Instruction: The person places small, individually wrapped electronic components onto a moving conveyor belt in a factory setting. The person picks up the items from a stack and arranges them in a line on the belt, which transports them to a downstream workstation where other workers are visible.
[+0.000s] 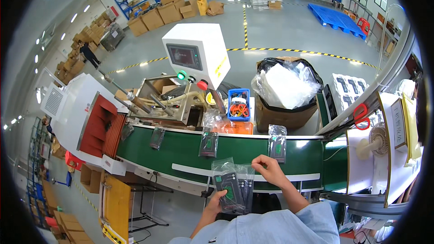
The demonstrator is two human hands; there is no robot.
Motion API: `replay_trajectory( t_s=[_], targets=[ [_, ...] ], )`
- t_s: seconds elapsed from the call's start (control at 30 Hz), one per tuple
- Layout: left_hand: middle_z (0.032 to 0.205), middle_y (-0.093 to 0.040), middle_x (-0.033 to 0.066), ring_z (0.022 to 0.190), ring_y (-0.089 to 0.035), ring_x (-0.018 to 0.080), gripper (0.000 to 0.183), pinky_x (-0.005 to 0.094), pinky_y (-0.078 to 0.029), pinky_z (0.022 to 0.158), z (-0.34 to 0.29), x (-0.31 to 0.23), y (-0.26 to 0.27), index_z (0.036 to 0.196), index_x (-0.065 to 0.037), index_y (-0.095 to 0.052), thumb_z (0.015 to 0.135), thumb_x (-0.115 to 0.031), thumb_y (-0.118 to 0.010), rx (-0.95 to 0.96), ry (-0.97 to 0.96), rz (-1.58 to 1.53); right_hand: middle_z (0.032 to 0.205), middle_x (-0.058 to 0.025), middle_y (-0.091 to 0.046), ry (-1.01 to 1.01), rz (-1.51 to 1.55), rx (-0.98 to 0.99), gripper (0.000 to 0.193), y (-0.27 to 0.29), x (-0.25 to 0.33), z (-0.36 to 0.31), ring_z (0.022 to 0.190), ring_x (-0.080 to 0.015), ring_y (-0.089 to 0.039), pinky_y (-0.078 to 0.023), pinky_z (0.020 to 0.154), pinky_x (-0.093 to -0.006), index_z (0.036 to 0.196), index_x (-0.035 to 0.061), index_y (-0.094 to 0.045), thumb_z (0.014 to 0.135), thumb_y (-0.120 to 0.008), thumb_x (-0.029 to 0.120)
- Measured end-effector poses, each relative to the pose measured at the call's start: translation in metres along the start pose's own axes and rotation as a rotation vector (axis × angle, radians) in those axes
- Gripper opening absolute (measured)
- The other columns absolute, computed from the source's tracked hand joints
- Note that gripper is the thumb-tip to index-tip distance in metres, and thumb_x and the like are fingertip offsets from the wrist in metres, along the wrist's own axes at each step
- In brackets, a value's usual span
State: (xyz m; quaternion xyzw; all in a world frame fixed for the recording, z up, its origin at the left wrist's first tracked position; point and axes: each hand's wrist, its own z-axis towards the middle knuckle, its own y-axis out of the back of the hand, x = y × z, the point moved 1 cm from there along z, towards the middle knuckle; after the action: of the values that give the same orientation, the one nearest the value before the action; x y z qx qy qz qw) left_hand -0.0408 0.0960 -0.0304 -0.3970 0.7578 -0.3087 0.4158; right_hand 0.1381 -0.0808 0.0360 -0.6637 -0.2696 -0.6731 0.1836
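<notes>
Grey-floored workshop [289, 27]; our landmark, the long green conveyor belt [242, 143]. Our left hand [216, 202] grips clear plastic bags of flat dark-and-green items [230, 187] at the belt's near edge, long axes roughly across it. Our right hand [271, 171], fingers bunched, hold undetermined, hovers just right of them over the belt's near side. Curved white rail [275, 175] borders that side; green surface shows between two similar bags [277, 148] beyond.

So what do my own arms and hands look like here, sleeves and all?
You're wearing a light-blue fabric shirt; its loose right sleeve ends around the elbow. Your left hand and right hand are bare, with no glove, watch or bracelet visible.
</notes>
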Motion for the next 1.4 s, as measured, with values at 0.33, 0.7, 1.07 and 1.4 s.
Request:
replay_trajectory(
  t_s=[0.33, 0.7, 1.07, 1.4],
  targets=[
    [0.108, -0.059, 0.0153, 0.097, -0.059, 0.0268, 0.041, 0.0404, -0.048, 0.085, -0.004, -0.011, -0.005, 0.116, 0.001, -0.048, 0.081, -0.02, -0.051, -0.038, -0.09, 0.01, 0.085, -0.0024, -0.059, -0.264, 0.297, 0.105, 0.026, -0.013, -0.027, -0.016, 0.073, -0.0085, -0.054, -0.046, 0.069, -0.0227, 0.106, -0.0019, -0.055, 0.085, -0.058, 0.013],
    [0.104, -0.059, 0.0135, 0.093, -0.06, 0.0254, 0.039, 0.0413, -0.049, 0.082, 0.021, -0.033, -0.026, 0.113, 0.001, -0.049, 0.08, -0.019, -0.054, -0.136, -0.215, 0.068, 0.083, -0.0039, -0.062, -0.265, 0.242, 0.157, 0.027, -0.01, -0.02, -0.032, 0.075, -0.0093, -0.055, -0.045, 0.069, -0.0232, 0.103, -0.0024, -0.061, 0.085, -0.059, 0.018],
    [0.124, -0.046, 0.0194, 0.11, -0.049, 0.0341, 0.06, 0.0566, -0.039, 0.091, 0.049, -0.064, -0.07, 0.129, -0.002, -0.035, 0.081, -0.036, -0.046, 0.053, -0.449, -0.096, 0.079, -0.0014, -0.061, -0.154, 0.192, -0.327, 0.019, 0.094, -0.053, -0.029, 0.073, -0.0079, -0.054, -0.043, 0.065, -0.0232, 0.091, -0.0014, -0.064, 0.082, -0.06, 0.015],
    [0.117, -0.05, 0.0214, 0.101, -0.054, 0.0348, 0.065, 0.0501, -0.047, 0.082, 0.001, -0.044, -0.04, 0.126, 0.002, -0.037, 0.075, -0.035, -0.049, -0.114, -0.4, -0.026, 0.065, 0.0016, -0.057, -0.317, -0.153, -0.709, 0.018, 0.198, -0.218, 0.023, 0.059, -0.0074, -0.05, -0.039, 0.054, -0.0234, 0.083, 0.0021, -0.066, 0.078, -0.058, 0.018]
  ],
)
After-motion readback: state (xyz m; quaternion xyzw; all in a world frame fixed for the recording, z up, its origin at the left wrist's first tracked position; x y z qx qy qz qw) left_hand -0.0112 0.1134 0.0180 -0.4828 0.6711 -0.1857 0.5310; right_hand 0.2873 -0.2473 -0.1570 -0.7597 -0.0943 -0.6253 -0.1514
